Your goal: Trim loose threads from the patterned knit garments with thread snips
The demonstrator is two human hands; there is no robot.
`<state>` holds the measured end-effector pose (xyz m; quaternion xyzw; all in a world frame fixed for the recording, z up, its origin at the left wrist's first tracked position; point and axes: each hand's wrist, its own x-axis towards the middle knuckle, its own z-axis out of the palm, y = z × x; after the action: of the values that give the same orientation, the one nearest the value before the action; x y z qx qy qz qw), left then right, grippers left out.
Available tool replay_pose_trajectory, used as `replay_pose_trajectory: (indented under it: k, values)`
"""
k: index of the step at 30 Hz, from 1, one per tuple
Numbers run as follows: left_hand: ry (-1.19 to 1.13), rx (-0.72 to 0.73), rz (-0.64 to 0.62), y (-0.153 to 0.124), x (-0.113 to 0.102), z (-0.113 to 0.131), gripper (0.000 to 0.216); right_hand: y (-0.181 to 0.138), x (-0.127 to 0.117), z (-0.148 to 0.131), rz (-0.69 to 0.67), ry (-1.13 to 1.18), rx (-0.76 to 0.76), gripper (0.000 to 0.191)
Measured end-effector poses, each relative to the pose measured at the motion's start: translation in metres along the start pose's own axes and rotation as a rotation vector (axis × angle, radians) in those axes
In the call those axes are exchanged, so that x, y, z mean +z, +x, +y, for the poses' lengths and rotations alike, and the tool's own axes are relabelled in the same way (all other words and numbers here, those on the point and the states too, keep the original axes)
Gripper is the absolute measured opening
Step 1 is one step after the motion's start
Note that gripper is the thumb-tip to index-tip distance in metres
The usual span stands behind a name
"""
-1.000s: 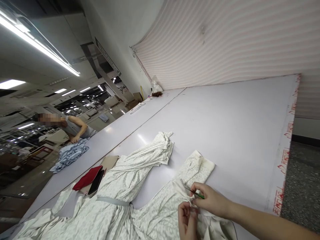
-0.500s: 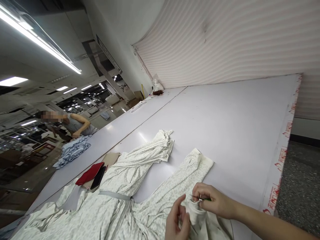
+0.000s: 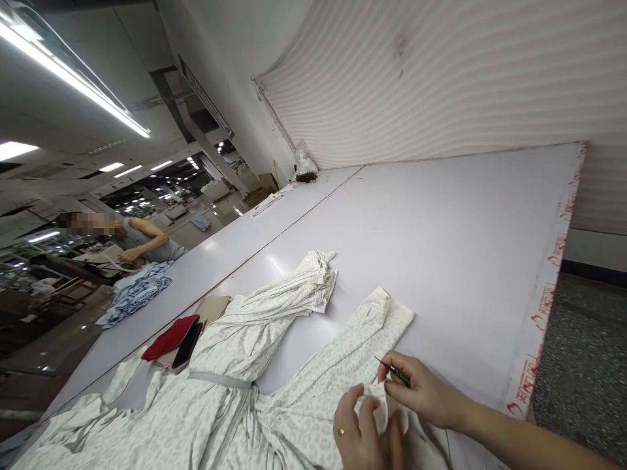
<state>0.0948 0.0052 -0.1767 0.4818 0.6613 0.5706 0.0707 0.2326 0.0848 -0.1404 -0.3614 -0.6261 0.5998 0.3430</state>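
Patterned garments (image 3: pixel 274 418) lie on the tabletop (image 3: pixel 455 241). At the garments' right side, right hand (image 3: pixel 425 393) is clamped on a green-handled tool (image 3: pixel 399 375). Left hand (image 3: pixel 361 434), over the garments: fingers curved, partly blurred; grip cannot be determined.

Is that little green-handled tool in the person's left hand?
No, the green-handled tool is held in the right hand, while the left hand is the one with a ring.

Green tool (image 3: pixel 401 376) in right fingers (image 3: pixel 399 360) near garment (image 3: pixel 337 372)
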Motion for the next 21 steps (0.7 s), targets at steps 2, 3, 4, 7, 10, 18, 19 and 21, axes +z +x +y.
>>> replay_pose_trajectory:
  k: [2, 3, 4, 7, 10, 18, 19, 21]
  values:
    - [-0.091, -0.133, -0.045, 0.004, 0.008, 0.003, 0.034, 0.000, 0.000, 0.001, 0.021, -0.067, -0.047, 0.006]
    - [-0.170, -0.260, -0.088, 0.006, 0.010, 0.002, 0.038, 0.001, -0.001, 0.002, 0.037, -0.118, -0.070, 0.005]
    - [-0.262, -0.401, -0.131, 0.007, 0.010, 0.000, 0.041, 0.003, -0.002, 0.002, 0.050, -0.175, -0.088, 0.005]
    - [-0.514, -0.764, -0.206, 0.012, 0.008, -0.008, 0.053, 0.009, -0.008, 0.003, 0.038, -0.350, -0.087, 0.006]
    - [-0.619, -0.896, -0.209, 0.016, 0.010, -0.011, 0.059, 0.009, -0.014, 0.001, -0.011, -0.452, -0.065, 0.009]
    - [-0.479, -0.724, -0.257, 0.020, 0.016, -0.024, 0.049, 0.018, -0.021, 0.007, 0.036, -0.437, -0.102, 0.018]
    - [-0.417, -0.618, -0.220, 0.022, 0.016, -0.026, 0.048, 0.027, -0.027, 0.011, 0.117, -0.395, -0.094, 0.016]
    - [-0.343, -0.438, -0.141, 0.028, 0.018, -0.029, 0.049, 0.050, -0.042, 0.021, 0.317, -0.334, -0.062, 0.017]
